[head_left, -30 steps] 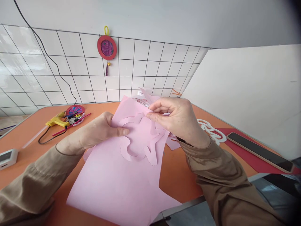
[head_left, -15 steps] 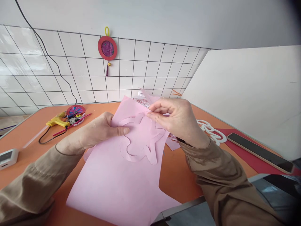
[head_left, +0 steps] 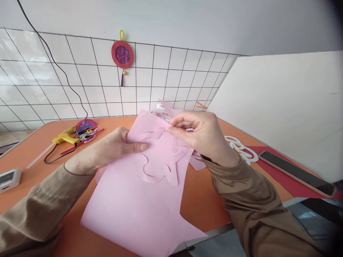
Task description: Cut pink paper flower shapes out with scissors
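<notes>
A large sheet of pink paper (head_left: 128,207) is held up in front of me, over the table. Lying on its upper part is a curvy cut-out of the same pink paper (head_left: 158,157), with pencil-like lines along some edges. My left hand (head_left: 118,148) is closed on the left edge, thumb on top pressing the cut-out to the sheet, fingers hidden behind. With thumb and forefinger, my right hand (head_left: 198,134) pinches the upper right edge, where cut-out and sheet meet.
On the orange table (head_left: 206,203), a yellow glue gun (head_left: 66,136) and small tools lie left. White looped cut-outs (head_left: 241,150), red paper (head_left: 281,178) and a phone (head_left: 296,173) are right. A white device (head_left: 10,179) sits far left. A round red ornament (head_left: 122,54) hangs on the tiled wall.
The lower left corner of the pink sheet has swung slightly to the right. The cut-out lies a little flatter against the sheet. Both hands keep nearly the same place and grip.
</notes>
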`<action>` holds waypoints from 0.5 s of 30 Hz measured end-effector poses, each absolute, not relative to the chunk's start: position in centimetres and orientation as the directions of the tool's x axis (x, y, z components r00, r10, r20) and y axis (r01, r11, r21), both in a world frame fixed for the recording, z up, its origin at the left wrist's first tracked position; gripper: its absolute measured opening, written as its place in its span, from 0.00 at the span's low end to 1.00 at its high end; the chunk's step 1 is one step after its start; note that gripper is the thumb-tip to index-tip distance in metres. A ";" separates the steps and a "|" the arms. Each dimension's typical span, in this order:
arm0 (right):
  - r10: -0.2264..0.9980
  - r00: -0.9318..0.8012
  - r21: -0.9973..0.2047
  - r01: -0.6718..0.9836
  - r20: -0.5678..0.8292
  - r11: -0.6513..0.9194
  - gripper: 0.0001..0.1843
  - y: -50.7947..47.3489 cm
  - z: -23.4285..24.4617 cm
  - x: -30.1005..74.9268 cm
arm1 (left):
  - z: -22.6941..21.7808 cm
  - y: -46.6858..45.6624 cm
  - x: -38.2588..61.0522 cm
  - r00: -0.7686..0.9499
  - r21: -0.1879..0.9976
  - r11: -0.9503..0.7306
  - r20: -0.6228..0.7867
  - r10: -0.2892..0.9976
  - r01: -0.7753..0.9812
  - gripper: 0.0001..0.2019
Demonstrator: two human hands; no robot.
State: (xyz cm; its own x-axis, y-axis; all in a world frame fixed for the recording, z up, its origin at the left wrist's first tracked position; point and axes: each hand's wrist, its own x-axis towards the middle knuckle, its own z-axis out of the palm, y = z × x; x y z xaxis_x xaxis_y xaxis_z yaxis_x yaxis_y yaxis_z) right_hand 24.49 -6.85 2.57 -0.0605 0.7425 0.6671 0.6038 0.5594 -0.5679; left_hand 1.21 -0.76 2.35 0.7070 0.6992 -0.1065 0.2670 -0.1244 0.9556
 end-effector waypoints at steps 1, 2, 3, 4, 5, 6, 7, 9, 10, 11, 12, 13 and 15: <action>0.742 -0.065 -0.573 0.592 0.667 0.567 0.05 -6.8 2.6 24.6 | 2.3 -0.8 1.2 0.700 0.956 -0.116 -0.111 0.705 0.269 0.16; 0.739 -0.066 -0.579 0.575 0.671 0.577 0.05 -6.8 2.6 24.6 | 2.3 -0.8 1.3 0.696 0.957 -0.109 -0.113 0.709 0.267 0.16; 0.733 -0.061 -0.588 0.554 0.678 0.590 0.05 -6.8 2.7 24.7 | 2.4 -0.7 1.2 0.692 0.959 -0.104 -0.112 0.713 0.263 0.17; 0.727 -0.049 -0.600 0.528 0.685 0.601 0.05 -6.8 2.8 24.8 | 2.4 -0.7 1.2 0.687 0.961 -0.102 -0.107 0.719 0.257 0.18; 0.723 -0.032 -0.616 0.499 0.690 0.610 0.05 -6.8 2.9 24.9 | 2.4 -0.6 1.2 0.682 0.963 -0.104 -0.099 0.724 0.250 0.18; 0.721 -0.010 -0.634 0.468 0.692 0.615 0.07 -6.7 3.0 25.0 | 2.5 -0.5 1.1 0.679 0.964 -0.111 -0.086 0.730 0.241 0.19; 0.726 0.012 -0.657 0.435 0.688 0.616 0.09 -6.6 3.1 25.1 | 2.6 -0.4 1.0 0.676 0.967 -0.120 -0.067 0.734 0.227 0.19; 0.750 0.052 -0.714 0.355 0.659 0.603 0.15 -6.3 3.2 25.5 | 2.8 -0.2 0.8 0.675 0.975 -0.134 -0.020 0.738 0.175 0.19; 0.768 0.069 -0.746 0.307 0.637 0.591 0.18 -6.1 3.2 25.7 | 2.9 -0.2 0.7 0.670 0.980 -0.139 0.009 0.743 0.141 0.18; 0.787 0.081 -0.777 0.254 0.611 0.577 0.21 -5.8 3.1 25.9 | 3.1 -0.1 0.5 0.656 0.984 -0.143 0.038 0.754 0.108 0.17; 0.809 0.080 -0.805 0.198 0.582 0.559 0.24 -5.5 3.0 26.1 | 3.1 0.0 0.3 0.629 0.985 -0.152 0.066 0.775 0.084 0.16; 0.832 0.061 -0.830 0.145 0.551 0.539 0.27 -5.2 2.9 26.2 | 3.2 0.1 0.1 0.591 0.983 -0.168 0.094 0.801 0.070 0.16; 0.869 -0.023 -0.867 0.061 0.495 0.495 0.30 -4.7 2.6 26.2 | 3.1 0.4 -0.3 0.502 0.973 -0.221 0.158 0.851 0.069 0.16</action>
State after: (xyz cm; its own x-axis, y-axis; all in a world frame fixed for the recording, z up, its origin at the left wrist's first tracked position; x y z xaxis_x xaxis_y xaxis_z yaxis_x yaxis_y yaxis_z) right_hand 26.22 -4.73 2.57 -0.0227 0.8687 0.4947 0.0613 0.4951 -0.8666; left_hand -0.29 0.37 3.14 0.5015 0.8507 0.1576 0.0691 -0.2210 0.9728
